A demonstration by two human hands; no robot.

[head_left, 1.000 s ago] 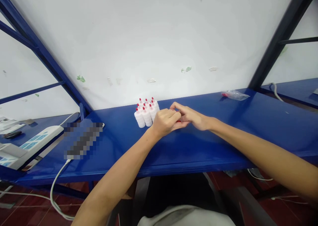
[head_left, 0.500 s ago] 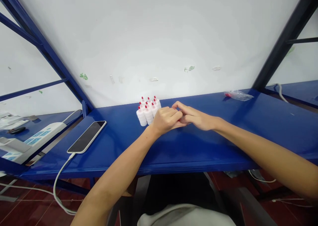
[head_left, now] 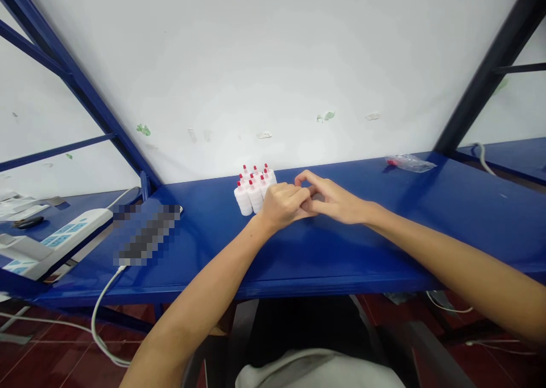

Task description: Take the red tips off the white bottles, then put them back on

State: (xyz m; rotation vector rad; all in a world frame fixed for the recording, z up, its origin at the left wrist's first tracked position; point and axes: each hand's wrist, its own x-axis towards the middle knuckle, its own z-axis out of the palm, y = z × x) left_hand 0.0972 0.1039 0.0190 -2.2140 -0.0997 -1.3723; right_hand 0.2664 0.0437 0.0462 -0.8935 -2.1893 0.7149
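Note:
My left hand [head_left: 282, 206] is curled into a fist on the blue shelf top [head_left: 341, 251], just right of a cluster of several small white bottles with red caps [head_left: 252, 190]. My right hand [head_left: 336, 201] meets it from the right, its fingers bent and pinched against the left hand's fingertips. Whatever sits between the two hands is hidden by the fingers. Both wrists hover low over the shelf surface.
A phone [head_left: 145, 233] on a white cable [head_left: 100, 320] lies at the left. Further left, a white power strip [head_left: 63, 237] rests on a neighbouring shelf. A clear plastic bag with red bits [head_left: 409, 162] lies at the back right. Blue and dark frame posts rise on both sides.
A small red piece showed between my hands earlier and is now covered by the fingers. My right fingers have curled in more tightly. The hands stay in the same spot.

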